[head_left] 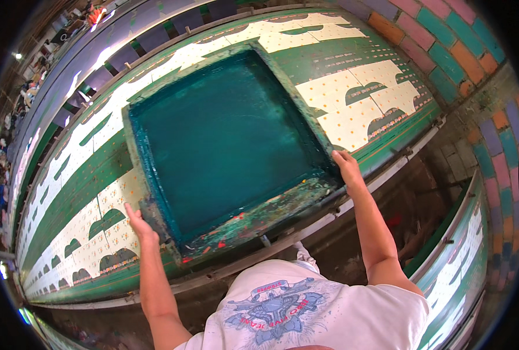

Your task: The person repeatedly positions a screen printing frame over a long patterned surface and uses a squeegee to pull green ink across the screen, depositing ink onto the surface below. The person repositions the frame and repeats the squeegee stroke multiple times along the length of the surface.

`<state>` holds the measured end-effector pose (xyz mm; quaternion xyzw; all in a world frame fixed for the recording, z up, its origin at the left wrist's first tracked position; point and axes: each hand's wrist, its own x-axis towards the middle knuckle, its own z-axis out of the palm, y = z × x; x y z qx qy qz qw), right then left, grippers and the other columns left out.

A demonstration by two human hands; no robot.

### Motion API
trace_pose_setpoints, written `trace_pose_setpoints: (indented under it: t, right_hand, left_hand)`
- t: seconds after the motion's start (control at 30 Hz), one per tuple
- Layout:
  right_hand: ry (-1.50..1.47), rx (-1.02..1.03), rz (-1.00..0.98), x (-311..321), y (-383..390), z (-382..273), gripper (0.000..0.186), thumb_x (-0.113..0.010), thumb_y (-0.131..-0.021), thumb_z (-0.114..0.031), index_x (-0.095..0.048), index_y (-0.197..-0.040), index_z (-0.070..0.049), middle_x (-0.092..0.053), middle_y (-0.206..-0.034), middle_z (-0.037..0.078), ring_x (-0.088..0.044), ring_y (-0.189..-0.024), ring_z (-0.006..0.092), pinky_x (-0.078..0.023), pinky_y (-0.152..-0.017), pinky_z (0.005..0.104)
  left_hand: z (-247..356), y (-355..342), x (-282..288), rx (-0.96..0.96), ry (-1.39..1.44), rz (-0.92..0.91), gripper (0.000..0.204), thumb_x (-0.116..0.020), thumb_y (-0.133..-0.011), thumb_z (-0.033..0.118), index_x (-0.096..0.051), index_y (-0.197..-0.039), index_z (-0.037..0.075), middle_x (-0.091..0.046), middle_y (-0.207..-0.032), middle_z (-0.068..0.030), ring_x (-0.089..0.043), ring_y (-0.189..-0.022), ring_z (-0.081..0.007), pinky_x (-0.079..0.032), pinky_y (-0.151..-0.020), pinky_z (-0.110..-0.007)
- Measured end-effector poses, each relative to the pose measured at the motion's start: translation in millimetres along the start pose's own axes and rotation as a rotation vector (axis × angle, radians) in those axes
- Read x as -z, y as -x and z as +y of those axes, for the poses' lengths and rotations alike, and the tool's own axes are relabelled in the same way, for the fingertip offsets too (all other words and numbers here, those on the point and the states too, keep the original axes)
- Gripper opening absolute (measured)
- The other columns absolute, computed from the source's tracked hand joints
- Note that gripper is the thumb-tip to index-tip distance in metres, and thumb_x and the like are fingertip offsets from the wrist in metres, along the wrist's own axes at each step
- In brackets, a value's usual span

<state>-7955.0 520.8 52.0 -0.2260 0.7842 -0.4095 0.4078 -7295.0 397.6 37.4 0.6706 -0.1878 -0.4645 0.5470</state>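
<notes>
Hands grip one large square printing frame [227, 146] from the near side in the head view: the left hand [138, 223] is closed over its near-left corner and the right hand [346, 165] is closed over its near-right corner, so both are grasping the frame rather than resting loose. That spread, one hand to each corner, looks suited to keeping so wide a frame level and square as it lies flat on the cloth [353, 96], which stretches along the long desk [306, 230] from lower left to upper right. The frame sits in the middle of the picture, its mesh coated dark teal with wet ink, and its wooden rim is smeared with green and flecks of red along the near edge. The cloth shows a repeated pattern of cream panels with green arched shapes and small dots on both sides of the frame, which fits the frame being laid over one repeat at a time. By count: one frame, two hands on it, one strip of cloth under it. A second desk [463, 256] with similar cloth runs at the right, and a wall [446, 41] of coloured blocks in pink, teal, orange and purple curves behind.
</notes>
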Motion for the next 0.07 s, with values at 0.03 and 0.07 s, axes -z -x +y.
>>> trace_pose_setpoints:
  t: [0.03, 0.07]
  right_hand:
    - [-0.12, -0.058, -0.03, 18.3, -17.3, 6.8, 0.06, -0.075, -0.105, -0.044, -0.073, -0.141, 0.004, -0.079, -0.128, 0.018, -0.072, -0.118, 0.0221, -0.053, -0.106, 0.0369]
    - [-0.09, -0.065, -0.04, 37.9, -33.0, 12.1, 0.059, -0.074, -0.105, -0.044, -0.073, -0.143, 0.002, -0.08, -0.129, 0.016, -0.073, -0.119, 0.0199, -0.053, -0.108, 0.036]
  left_hand:
    - [-10.6, 16.1, -25.7, -0.073, -0.032, 0.044, 0.087, -0.052, -0.11, 0.072, -0.067, -0.143, -0.006, -0.076, -0.132, -0.0165, -0.068, -0.123, -0.0271, -0.051, -0.114, -0.04]
    - [-18.0, 29.5, -44.5, -0.102, -0.138, 0.103, 0.089, -0.054, -0.109, 0.073, -0.066, -0.145, -0.007, -0.074, -0.138, -0.0167, -0.066, -0.13, -0.0289, -0.045, -0.122, -0.037]
